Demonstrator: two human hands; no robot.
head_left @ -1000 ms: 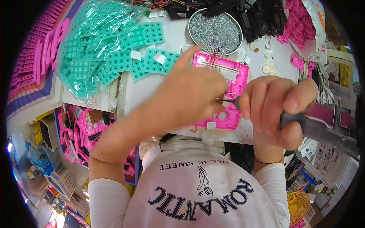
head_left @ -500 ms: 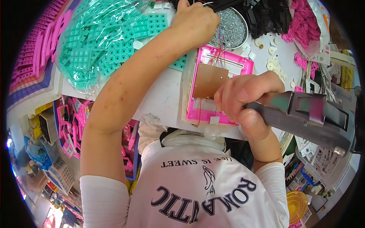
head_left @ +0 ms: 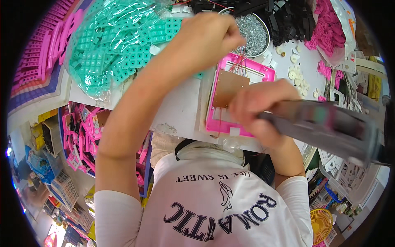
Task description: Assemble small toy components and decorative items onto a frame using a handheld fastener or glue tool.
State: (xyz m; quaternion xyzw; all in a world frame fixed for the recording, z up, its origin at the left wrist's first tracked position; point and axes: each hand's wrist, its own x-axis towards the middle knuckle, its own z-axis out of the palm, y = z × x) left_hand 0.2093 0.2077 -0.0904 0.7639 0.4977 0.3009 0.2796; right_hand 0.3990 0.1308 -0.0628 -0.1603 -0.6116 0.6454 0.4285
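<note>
Board (head_left: pixel 231 84) lies in pink case (head_left: pixel 218 126); step looks like screwing it down. Right hand (head_left: pixel 263 111) clenched round driver (head_left: pixel 325 121). Left hand (head_left: pixel 209 39) curled beside screws (head_left: pixel 252 35); blurred, can't tell if pinching any. Next move probably calls for seating one, driver square.

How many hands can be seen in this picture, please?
2: the left hand by the round bowl, and the right hand around the grey tool, over the pink case.

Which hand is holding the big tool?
The right hand, wrapped around the long dark-grey tool; the left hand is elsewhere, near the round metal bowl.
</note>
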